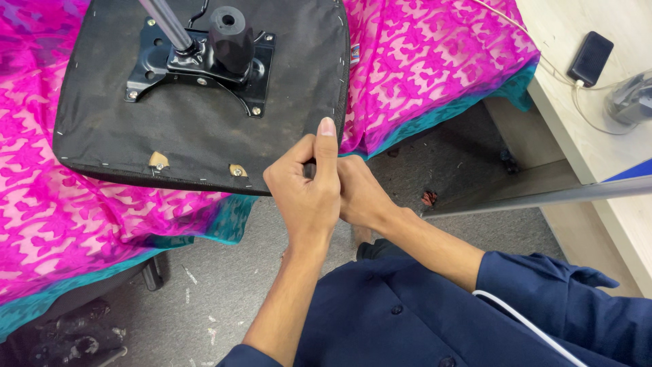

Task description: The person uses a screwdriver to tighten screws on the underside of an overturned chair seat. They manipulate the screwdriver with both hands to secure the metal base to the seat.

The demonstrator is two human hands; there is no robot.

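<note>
While we look down from the head view, both our hands are bunched together at the near right corner of an upturned black fabric-covered chair seat. Our left hand is curled into a loose fist with the thumb sticking straight up against the seat's edge, pinching right at the rim. Our right hand is tucked just behind it, fingers folded in and pressed against the left one, also touching that same corner. What exactly sits between the fingers, we can't tell, it's hidden.

That seat lies bottom-up on a bright pink patterned cloth with a teal border, which drapes over the surface underneath and hangs off the near side. Bolted to the middle of the seat's underside is a black metal mounting plate, with a silver metal tube rising from it and a chunky black plastic knob right beside that. Along the near edge of the seat we see a row of staples and two small tan patches where the fabric is torn.

Off to the right there's a pale wooden desk with a dark smartphone lying on it, a white cable running to it. Below is grey carpeted floor with some scraps on it. Our dark blue button-up sleeves fill the bottom.
</note>
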